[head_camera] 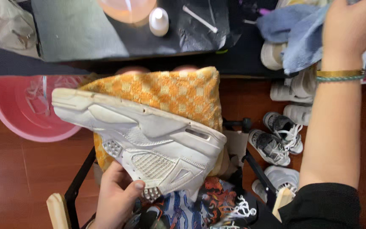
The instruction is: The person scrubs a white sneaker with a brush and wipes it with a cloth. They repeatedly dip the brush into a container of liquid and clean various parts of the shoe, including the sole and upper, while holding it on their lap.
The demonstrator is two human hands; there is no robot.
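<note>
Sideways, the white sneaker (142,140) lies gripped by the left hand (115,199), toe pointing left.

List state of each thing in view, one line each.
white sneaker: on its side, sole up, held over the lap
left hand: gripping the sneaker's upper
right hand: raised, on the blue cloth
blue cloth: crumpled, lifted
orange checkered towel: draped across the knees, under the sneaker
pink basin: on the floor, holding water
small white bottle: upright, capped
</note>
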